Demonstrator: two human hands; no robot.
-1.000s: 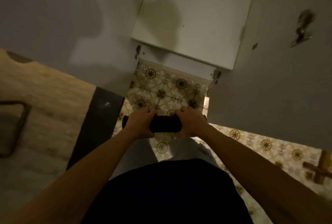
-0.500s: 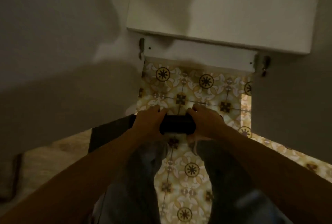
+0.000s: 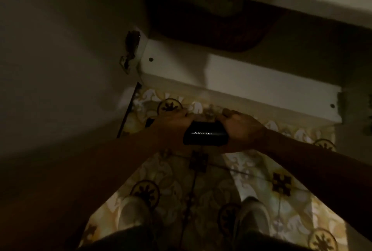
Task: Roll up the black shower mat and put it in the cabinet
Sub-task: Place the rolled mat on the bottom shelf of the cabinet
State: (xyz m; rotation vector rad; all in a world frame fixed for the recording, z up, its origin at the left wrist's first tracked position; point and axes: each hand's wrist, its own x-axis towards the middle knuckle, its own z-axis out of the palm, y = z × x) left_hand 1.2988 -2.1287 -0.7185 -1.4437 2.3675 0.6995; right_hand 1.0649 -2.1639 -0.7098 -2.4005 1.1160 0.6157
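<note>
The room is dim and the picture is a bit blurry. The black shower mat [image 3: 205, 135] is rolled into a short, fat tube. It lies sideways in the middle of the view, held up in the air above the floor [image 3: 249, 172]. The left hand [image 3: 173, 124] is wrapped around the end of the roll at 9 o'clock, with its fingers curled over the top. The right hand [image 3: 241, 126] is wrapped around the end at 3 o'clock in the same way. Both hands grip the mat tightly, and only the middle part of the roll shows between them. A thin line of light shines on the side of the roll. Both bare arms reach in from the bottom corners of the view. The cabinet [image 3: 241, 81] is just past the hands, toward 12 o'clock. It is white and its inside looks open. A dark, round-edged thing [image 3: 211, 27] sits deep in the cabinet near 12 o'clock, but it is too dark to tell what it is. A metal hinge [image 3: 129, 51] sits on the cabinet's edge at about 10 o'clock from the mat. The floor has yellow and white tiles with dark round flower shapes. Two shoes [image 3: 251, 216] stand on the tiles at 6 o'clock, one on each side.
</note>
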